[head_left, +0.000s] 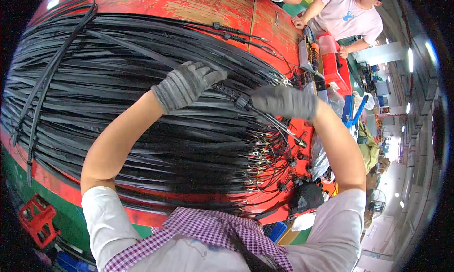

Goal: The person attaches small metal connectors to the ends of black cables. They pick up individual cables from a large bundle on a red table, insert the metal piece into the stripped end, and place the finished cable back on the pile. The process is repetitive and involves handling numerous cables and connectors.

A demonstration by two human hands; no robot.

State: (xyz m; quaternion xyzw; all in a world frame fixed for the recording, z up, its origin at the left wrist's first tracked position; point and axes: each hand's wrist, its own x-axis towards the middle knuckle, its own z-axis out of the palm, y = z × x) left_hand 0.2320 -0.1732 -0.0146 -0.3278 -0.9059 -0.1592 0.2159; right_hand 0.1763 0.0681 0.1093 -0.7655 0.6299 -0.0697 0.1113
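Observation:
My left hand (189, 86), in a grey knit glove, is closed around a black sleeved cable that lies across the top of a big bundle. Just past its fingers the ribbed black cable fitting (242, 100) sticks out to the right. Beside that fitting is my right hand (284, 102), also gloved and smeared by motion, so its grip does not show. Thin leads with a metal end (298, 140) trail from the fitting below the right hand. Under both hands spreads the bundle of black cables (184, 144), its bare terminals gathered at the right end.
The bundle rests on a worn red table (208, 7). A co-worker (350, 16) stands at the far right by red bins (335, 68). Loose black fittings (288, 175) and a dark pouch (306, 197) lie near the right edge. A red stool (38, 220) stands lower left.

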